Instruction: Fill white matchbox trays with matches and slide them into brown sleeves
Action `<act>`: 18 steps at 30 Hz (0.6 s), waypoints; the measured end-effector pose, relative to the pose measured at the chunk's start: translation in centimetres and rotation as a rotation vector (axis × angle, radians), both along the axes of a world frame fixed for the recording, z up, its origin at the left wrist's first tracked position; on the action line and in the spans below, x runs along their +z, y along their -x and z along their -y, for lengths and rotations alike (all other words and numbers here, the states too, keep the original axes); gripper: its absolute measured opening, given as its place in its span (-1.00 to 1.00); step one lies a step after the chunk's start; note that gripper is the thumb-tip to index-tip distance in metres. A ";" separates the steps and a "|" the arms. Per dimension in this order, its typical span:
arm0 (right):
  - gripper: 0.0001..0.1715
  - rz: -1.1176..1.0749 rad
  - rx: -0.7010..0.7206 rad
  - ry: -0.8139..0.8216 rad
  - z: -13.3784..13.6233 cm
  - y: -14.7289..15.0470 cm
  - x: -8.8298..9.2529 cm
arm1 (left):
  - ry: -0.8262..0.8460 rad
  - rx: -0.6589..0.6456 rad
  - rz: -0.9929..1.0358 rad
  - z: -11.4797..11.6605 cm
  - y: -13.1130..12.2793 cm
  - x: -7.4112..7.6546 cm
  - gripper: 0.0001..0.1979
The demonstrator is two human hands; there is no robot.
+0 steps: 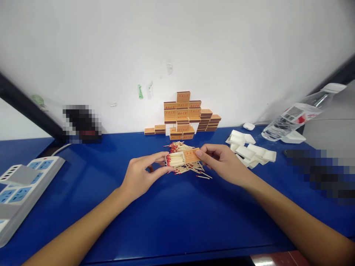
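Note:
Between my hands is a matchbox, its white tray [175,159] slid partly out of the orange sleeve [191,155]. Red-tipped matches fill the tray, heads toward the left. My left hand [142,170] pinches the tray's left end between thumb and fingers. At the other side, my right hand [222,160] grips the sleeve's right end, thumb on top. Beneath and around the box lies a loose pile of matches [181,146] on the blue table [166,218]. The box covers part of that pile.
Orange matchboxes [183,111] are stacked against the wall. Several white matchbox trays [251,151] lie heaped at the right, near a clear bottle [298,112] that leans over and a small white case [249,126]. A power strip [30,184] occupies the left side.

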State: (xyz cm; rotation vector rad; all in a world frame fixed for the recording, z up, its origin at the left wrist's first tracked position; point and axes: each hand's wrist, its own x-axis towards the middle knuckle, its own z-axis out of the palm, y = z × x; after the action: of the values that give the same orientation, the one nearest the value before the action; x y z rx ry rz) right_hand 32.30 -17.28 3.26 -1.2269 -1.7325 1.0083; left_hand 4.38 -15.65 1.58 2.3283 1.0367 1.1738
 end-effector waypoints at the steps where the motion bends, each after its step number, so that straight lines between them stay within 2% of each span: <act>1: -0.43 0.005 0.003 0.001 0.1 0.0 0.1 | -0.008 0.001 0.001 0.0 0.0 0.0 -0.61; 8: -0.46 0.043 0.034 0.004 0.6 0.1 0.2 | -0.026 0.008 -0.022 0.1 0.0 0.0 -0.61; 14: -0.49 0.048 0.009 -0.059 0.9 0.5 0.4 | -0.095 -0.001 -0.039 0.1 0.0 0.1 -0.64; 18: -0.47 0.052 -0.004 -0.074 1.1 0.7 0.2 | -0.032 -0.025 -0.034 0.2 0.0 0.1 -0.65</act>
State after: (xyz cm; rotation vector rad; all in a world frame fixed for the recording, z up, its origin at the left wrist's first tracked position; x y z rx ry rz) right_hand 31.64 -18.42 3.48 -1.2186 -1.7904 0.9091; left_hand 4.40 -15.84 1.72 2.3867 1.0048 1.1543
